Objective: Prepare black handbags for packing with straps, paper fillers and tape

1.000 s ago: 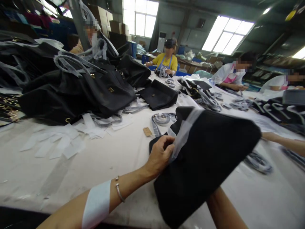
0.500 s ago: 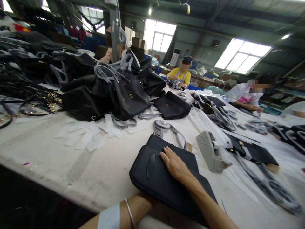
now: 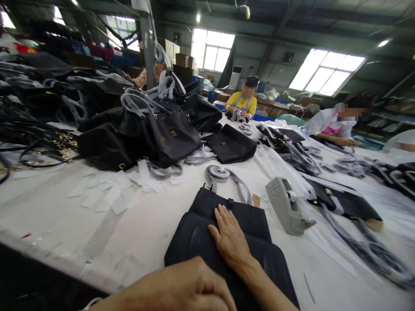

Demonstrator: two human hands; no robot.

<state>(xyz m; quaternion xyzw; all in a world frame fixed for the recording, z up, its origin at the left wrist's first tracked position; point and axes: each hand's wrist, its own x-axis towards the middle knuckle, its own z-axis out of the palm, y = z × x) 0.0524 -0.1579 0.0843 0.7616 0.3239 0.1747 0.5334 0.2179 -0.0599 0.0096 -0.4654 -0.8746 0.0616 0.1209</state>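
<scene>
A black bag [image 3: 189, 235] lies flat on the table in front of me, its flap end pointing away. My right hand [image 3: 230, 237] rests palm down on it, fingers stretched out and slightly apart, just below a small strap loop. Over the bag's near left part is my left hand [image 3: 191, 285], knuckles up and fingers curled down; the fingertips and anything in them are hidden. Beyond the flap lies a coiled strap in clear wrapping [image 3: 218, 172]. A small tan tag [image 3: 256, 200] sits by the flap's right corner.
A grey tape dispenser [image 3: 283, 207] stands right of the bag. Black handbags [image 3: 171, 134] are heaped at the back left, with loose white paper slips [image 3: 110, 190] before them. Wrapped straps [image 3: 372, 255] lie at right. A person in yellow [image 3: 243, 103] and another in white [image 3: 327, 121] sit opposite.
My left hand has come out from under the bag to above its near edge. The bag now lies flatter and nearer, and my right hand stays spread on it.
</scene>
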